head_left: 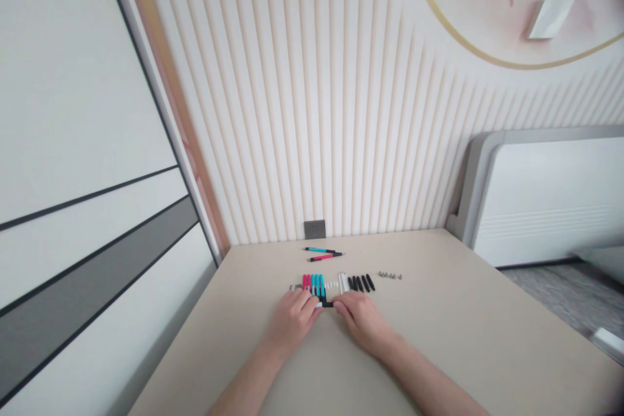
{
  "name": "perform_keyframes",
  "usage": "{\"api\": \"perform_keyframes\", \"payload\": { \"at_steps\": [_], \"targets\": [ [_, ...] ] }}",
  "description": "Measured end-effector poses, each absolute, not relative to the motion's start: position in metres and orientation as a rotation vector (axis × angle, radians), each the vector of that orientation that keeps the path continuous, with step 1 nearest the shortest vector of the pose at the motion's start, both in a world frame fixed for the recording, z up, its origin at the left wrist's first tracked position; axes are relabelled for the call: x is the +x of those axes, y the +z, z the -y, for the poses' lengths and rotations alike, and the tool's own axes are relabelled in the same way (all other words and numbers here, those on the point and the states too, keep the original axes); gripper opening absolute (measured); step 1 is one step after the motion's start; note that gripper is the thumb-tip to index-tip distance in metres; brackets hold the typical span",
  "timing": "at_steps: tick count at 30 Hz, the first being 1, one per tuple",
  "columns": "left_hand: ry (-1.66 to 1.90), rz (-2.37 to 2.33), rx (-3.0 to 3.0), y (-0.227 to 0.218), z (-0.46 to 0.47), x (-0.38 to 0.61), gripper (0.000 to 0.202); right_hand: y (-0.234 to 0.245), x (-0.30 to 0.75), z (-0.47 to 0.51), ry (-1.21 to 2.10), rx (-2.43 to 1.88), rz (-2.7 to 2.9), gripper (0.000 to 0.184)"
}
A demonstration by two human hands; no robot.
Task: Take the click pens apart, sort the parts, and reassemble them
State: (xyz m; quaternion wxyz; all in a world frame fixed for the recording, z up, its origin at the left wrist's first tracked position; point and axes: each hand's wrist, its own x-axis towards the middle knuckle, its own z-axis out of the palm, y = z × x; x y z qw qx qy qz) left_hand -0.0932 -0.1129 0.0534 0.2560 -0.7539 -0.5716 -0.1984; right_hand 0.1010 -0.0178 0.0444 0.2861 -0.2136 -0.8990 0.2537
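As the left hand point(291, 322) and right hand point(363, 322) meet at the row of pen parts point(336, 284), their pressed-together fingers point(309, 302) pinch a black-and-white pen piece point(325, 303), two whole pens point(324, 254) lying beyond the row

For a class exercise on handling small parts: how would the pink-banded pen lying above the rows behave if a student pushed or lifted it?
The pink-banded pen looks round and loose on the table, so it would probably roll if nudged. Its slim, plastic-looking barrel seems stiff and fairly light. It lies close to the teal pen, so a push might disturb that too.
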Motion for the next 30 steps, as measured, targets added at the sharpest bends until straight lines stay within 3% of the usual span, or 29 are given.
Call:
{"api": "perform_keyframes", "payload": {
  "at_steps": [5,11,14,20,25,30],
  "targets": [
    [-0.519,1.523,-2.087,0.052,0.112,-0.089,0.022,0.043,0.104,0.013,0.773,-0.562,2.344,0.012],
    [-0.536,1.563,-2.09,0.048,0.11,-0.092,0.023,0.037,0.102,0.009,0.87,-0.577,2.374,0.021],
    [-0.527,1.572,-2.086,0.047,0.109,-0.091,0.022,0.035,0.1,0.011,0.918,-0.636,2.335,0.012],
    [-0.506,1.573,-2.097,0.049,0.112,-0.088,0.021,0.037,0.099,0.015,0.985,-0.536,2.366,0.02],
    [-0.473,1.62,-2.079,0.05,0.114,-0.088,0.016,0.037,0.099,0.014,0.97,-0.596,2.231,0.011],
    [-0.391,1.582,-2.084,0.048,0.114,-0.092,0.032,0.033,0.1,0.009,0.996,-0.632,2.121,0.021]
  ]
}}
